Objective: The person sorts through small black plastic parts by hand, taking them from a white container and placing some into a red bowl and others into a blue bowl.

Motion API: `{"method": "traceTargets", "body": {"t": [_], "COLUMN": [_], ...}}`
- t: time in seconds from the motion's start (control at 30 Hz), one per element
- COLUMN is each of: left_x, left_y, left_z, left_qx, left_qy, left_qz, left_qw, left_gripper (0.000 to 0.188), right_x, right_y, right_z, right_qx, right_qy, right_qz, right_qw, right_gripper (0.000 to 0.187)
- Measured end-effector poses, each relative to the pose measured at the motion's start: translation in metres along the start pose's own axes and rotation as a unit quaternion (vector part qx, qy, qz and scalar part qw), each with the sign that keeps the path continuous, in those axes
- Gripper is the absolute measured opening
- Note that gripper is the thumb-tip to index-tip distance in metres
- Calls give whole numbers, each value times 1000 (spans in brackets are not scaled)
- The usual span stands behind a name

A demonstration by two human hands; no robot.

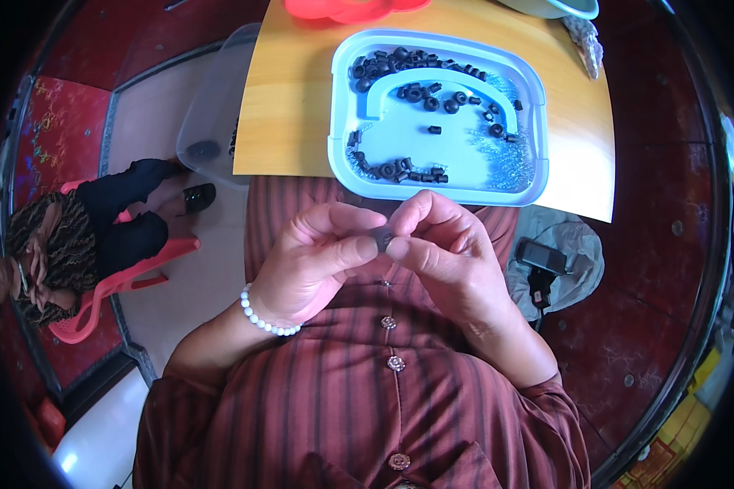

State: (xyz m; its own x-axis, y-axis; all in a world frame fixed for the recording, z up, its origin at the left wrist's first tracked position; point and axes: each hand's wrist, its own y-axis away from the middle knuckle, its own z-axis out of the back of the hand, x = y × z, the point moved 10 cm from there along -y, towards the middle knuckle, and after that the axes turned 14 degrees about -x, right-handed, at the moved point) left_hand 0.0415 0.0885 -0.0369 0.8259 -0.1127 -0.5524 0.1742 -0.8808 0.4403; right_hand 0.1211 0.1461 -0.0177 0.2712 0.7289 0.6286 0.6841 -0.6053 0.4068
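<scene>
My left hand (316, 259), with a white bead bracelet (257, 320) at its wrist, and my right hand (448, 251) meet in front of my chest. Both pinch one small dark round part (382, 236) between thumb and forefinger. Fingertips cover most of it, so its exact kind cannot be made out. Just beyond my hands sits a light-blue plastic tray (340, 163) with a curved divider (375, 99). Several black ring-shaped pieces (451, 106) and short black cylinders (435, 129) lie in it. Small shiny silvery bits (510, 167) are spread along its right side.
The tray rests on a wooden table (289, 106). Around it are a red plastic dish (342, 10), a pale green bowl (575, 6) and a clear bag (585, 47). A translucent bin (212, 122) is at the left, a black device (541, 257) on a plastic bag at the right. Someone sits on a red chair (130, 277).
</scene>
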Motion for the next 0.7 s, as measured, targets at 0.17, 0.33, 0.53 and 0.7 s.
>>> {"method": "traceTargets", "body": {"t": [0.17, 0.33, 0.53, 0.7], "left_x": [-3, -5, -9, -9], "left_y": [-6, -12, -13, -10], "left_z": [0, 4, 3, 7], "left_qx": [65, 75, 61, 54], "left_qy": [136, 187, 180, 156], "left_qz": [57, 73, 66, 54], "left_qw": [987, 977, 980, 985], "left_gripper": [28, 29, 30, 31], "right_x": [67, 100, 91, 92], "right_y": [-10, -33, -55, -32], "right_z": [24, 33, 13, -2], "right_qx": [-136, -192, -118, -114], "right_qy": [355, 606, 728, 613], "right_qz": [246, 392, 445, 364], "right_qw": [892, 665, 508, 692], "right_gripper": [12, 17, 13, 12]}}
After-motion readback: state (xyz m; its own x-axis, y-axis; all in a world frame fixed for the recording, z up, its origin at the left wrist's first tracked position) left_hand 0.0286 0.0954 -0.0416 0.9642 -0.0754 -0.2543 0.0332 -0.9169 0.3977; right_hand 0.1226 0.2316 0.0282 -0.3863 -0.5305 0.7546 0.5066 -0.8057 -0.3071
